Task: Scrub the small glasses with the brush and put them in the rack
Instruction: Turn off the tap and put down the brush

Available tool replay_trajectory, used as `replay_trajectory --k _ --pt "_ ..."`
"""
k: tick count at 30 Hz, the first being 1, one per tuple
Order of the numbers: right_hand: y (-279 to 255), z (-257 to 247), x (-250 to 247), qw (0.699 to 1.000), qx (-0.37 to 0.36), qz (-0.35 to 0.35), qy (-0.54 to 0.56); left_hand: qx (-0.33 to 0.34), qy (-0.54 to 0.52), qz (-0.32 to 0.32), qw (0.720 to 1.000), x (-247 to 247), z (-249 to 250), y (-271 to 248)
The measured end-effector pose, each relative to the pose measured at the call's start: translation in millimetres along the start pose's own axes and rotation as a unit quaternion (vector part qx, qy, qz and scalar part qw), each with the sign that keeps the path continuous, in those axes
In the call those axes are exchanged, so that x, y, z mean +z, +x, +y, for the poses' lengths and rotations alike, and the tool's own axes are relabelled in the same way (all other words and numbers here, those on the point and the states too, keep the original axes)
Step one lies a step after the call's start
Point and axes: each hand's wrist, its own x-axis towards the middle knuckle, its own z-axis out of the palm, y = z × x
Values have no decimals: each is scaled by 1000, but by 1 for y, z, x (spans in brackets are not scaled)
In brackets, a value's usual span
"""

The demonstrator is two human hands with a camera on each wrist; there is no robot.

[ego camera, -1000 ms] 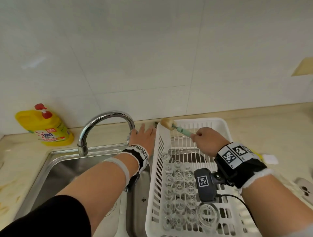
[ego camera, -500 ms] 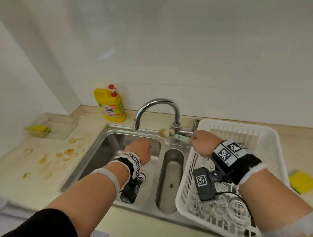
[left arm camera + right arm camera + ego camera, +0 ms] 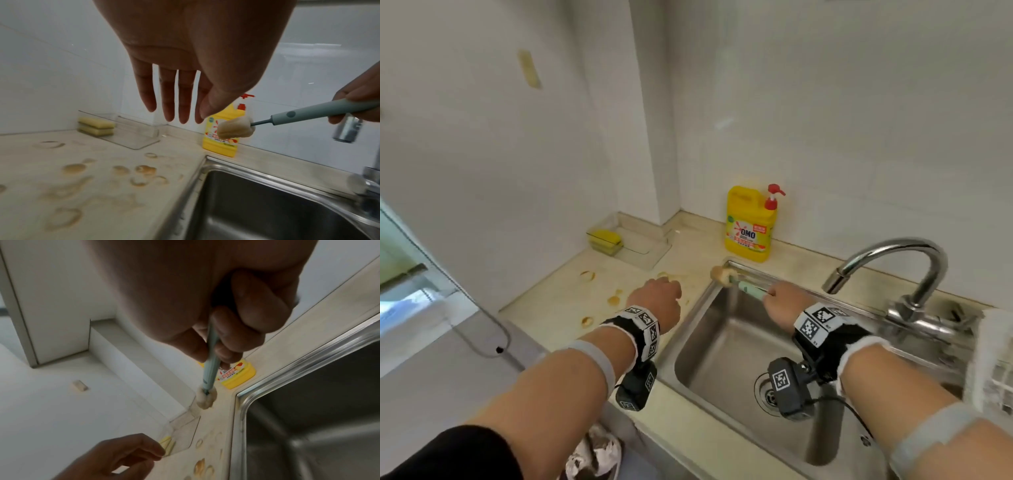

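My right hand [image 3: 780, 301] grips the green handle of the brush [image 3: 751, 292] above the sink's far left corner. The brush's pale sponge head [image 3: 236, 128] points left, level with the sink rim. My left hand [image 3: 657, 298] hovers above the counter left of the sink with straight, spread fingers [image 3: 183, 105] and holds nothing. The right wrist view shows my fingers [image 3: 242, 331] curled round the brush handle [image 3: 209, 369]. The white rack [image 3: 993, 346] is a blur at the right edge, and I cannot make out any glasses in it.
The steel sink [image 3: 722, 342] lies under my right arm, with the curved tap [image 3: 893, 253] behind it. A yellow soap bottle [image 3: 750, 226] stands at the wall. A clear tray of yellow sponges [image 3: 606, 240] sits in the corner. Brownish ring marks [image 3: 144, 170] dot the counter.
The view has swung left, away from the rack. Both hands moved left: the right one carried the brush to the sink's left corner, the left one went from the sink to above the counter.
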Motion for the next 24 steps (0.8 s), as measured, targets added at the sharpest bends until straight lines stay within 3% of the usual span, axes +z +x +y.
replay_trajectory --k 8,17,24 --pt "87 -112 30 999 -20 32 -9 -44 -25 33 998 -27 -117 40" --pt "208 -192 55 989 -105 63 -78 -101 -29 9 994 -25 -188 95" --pt "272 -232 65 977 -146 23 -154 -135 -24 -9 991 -22 -225 125"
